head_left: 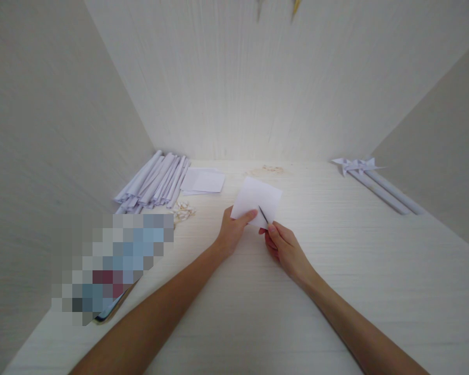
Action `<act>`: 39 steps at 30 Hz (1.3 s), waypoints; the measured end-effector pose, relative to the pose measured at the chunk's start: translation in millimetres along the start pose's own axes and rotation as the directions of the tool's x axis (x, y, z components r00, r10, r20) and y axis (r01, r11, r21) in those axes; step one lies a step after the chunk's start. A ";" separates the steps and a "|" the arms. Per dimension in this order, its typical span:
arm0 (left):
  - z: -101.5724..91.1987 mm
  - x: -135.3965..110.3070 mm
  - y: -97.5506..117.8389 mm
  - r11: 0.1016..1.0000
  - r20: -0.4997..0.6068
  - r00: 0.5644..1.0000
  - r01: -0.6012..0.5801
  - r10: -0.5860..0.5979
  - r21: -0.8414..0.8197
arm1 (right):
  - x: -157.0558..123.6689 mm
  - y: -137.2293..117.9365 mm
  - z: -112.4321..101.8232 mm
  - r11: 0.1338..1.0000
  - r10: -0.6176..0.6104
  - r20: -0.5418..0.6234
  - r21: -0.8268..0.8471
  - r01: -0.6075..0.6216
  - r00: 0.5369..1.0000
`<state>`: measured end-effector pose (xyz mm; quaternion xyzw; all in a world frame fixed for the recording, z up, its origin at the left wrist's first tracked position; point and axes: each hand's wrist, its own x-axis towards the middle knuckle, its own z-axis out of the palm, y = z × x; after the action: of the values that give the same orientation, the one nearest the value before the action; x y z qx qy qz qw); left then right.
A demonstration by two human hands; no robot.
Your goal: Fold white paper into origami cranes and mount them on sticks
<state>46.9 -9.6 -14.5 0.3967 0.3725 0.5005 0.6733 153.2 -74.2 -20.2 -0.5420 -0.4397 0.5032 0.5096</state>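
A square sheet of white paper (253, 194) is pinched in my left hand (233, 229), with the thumb lying on top near its lower edge. My right hand (281, 242) is closed around scissors (264, 214). One slim dark blade shows over the paper, pointing up and left towards the sheet's middle. My fingers hide the handles, and any second blade is out of sight. Both hands are close together above the pale table, near its middle.
Rolled paper tubes (156, 179) are piled at the back left, beside stacked white sheets (203, 180). Small pale pieces (184, 210) lie nearby, and thin tan bits (272, 169) by the back wall. Paper pinwheels on tubes (378, 185) rest at right. A pixelated phone-like object (115, 304) stands left.
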 end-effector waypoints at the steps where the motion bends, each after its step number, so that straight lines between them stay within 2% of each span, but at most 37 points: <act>1: 0.3 -0.2 0.2 1.000 -0.004 1.000 0.003 -0.003 -0.001 | 0.0 -0.2 0.2 1.000 0.002 0.000 0.001 -0.002 1.000; 5: 1.2 -0.7 1.0 1.000 -0.030 0.999 0.011 -0.011 0.013 | 0.3 -0.6 0.4 1.000 -0.006 0.004 0.004 0.006 1.000; 13: 0.5 -0.2 0.7 1.000 -0.001 1.000 0.012 -0.012 -0.006 | 0.7 0.7 -0.6 1.000 -0.009 -0.013 -0.021 0.009 1.000; 39: 2.4 -1.6 2.8 0.999 -0.026 0.999 0.033 -0.035 -0.040 | 1.0 4.9 -0.8 0.998 -0.031 -0.018 -0.062 0.030 0.999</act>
<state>47.7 -11.0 -10.8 0.3702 0.3780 0.5015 0.6845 153.9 -73.8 -25.3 -0.5557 -0.4583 0.4763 0.5042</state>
